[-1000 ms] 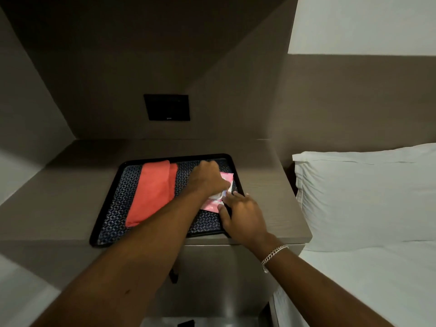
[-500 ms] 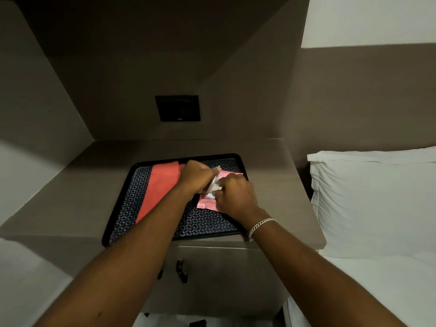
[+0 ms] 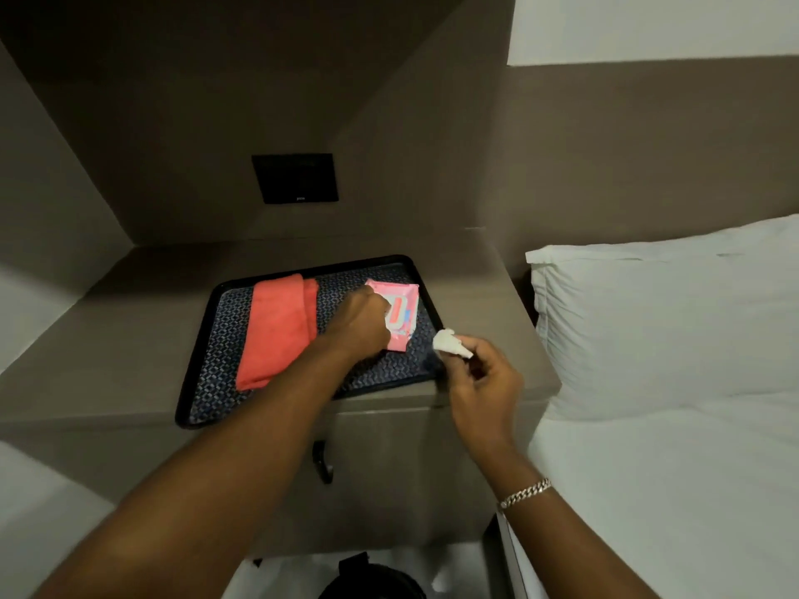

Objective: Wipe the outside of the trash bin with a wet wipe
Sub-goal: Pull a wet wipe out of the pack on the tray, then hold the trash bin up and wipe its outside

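A pink pack of wet wipes (image 3: 404,311) lies on the right half of a black patterned tray (image 3: 207,335) on the nightstand. My left hand (image 3: 361,324) rests on the pack's left side, pressing it down. Over the tray's near right corner, my right hand (image 3: 484,382) pinches a crumpled white wet wipe (image 3: 449,341), clear of the pack. The dark top of the trash bin (image 3: 372,581) shows at the bottom edge, on the floor below the nightstand; most of it is out of view.
A folded red cloth (image 3: 274,330) lies on the tray's left half. The brown nightstand (image 3: 108,339) has a dark handle (image 3: 322,462) on its front. A bed with a white pillow (image 3: 661,313) stands close on the right. A black wall panel (image 3: 296,177) sits behind.
My right hand has pulled a white wipe out of the pack and drawn it right and toward me. My left hand stays on the pack, which now lies flat.
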